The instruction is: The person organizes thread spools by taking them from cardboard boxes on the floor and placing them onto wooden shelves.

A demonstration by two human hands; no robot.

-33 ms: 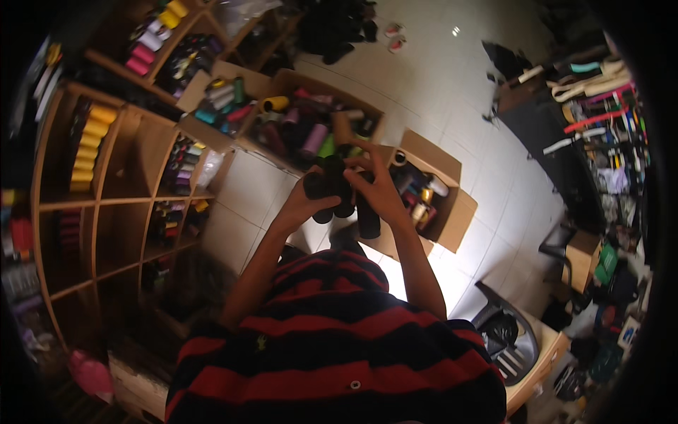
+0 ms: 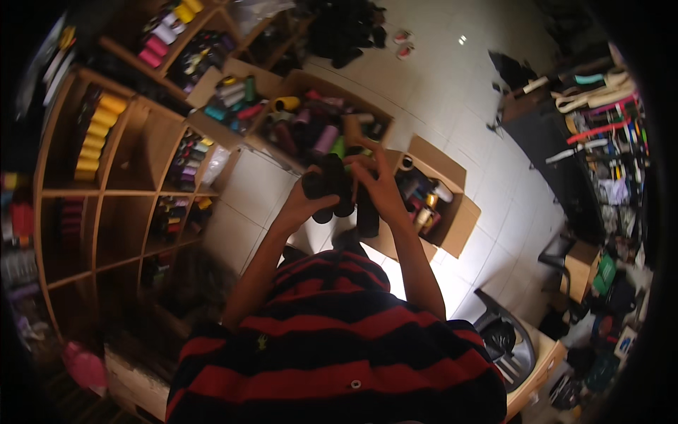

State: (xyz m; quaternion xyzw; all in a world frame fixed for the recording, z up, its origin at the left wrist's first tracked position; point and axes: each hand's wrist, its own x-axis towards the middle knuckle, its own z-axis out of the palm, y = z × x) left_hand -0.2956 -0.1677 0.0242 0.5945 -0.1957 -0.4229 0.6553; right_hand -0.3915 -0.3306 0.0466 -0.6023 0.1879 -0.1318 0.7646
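In front of my torso, my left hand (image 2: 298, 206) is closed round several dark thread spools (image 2: 326, 185), bunched together. My right hand (image 2: 381, 182) grips another dark spool (image 2: 368, 218), which hangs down below the fingers beside the bunch. Its fingertips reach toward the spools on the left. Dim light hides where one spool ends and another begins. Just beyond the hands is an open cardboard box (image 2: 332, 83) of mixed spools, with a brown spool (image 2: 352, 127) at its near side.
A smaller box (image 2: 455, 233) with more spools stands open at right on the tiled floor (image 2: 244, 180). Wooden cubby shelves (image 2: 101, 191) holding thread rise at left. A dark chair (image 2: 526, 346) is near me at lower right; a cluttered rack (image 2: 600, 141) lines the far right.
The view has turned slightly, so the shelves and boxes sit a little further right. Both hands keep hold of the dark spools; the right fingers have shifted a little.
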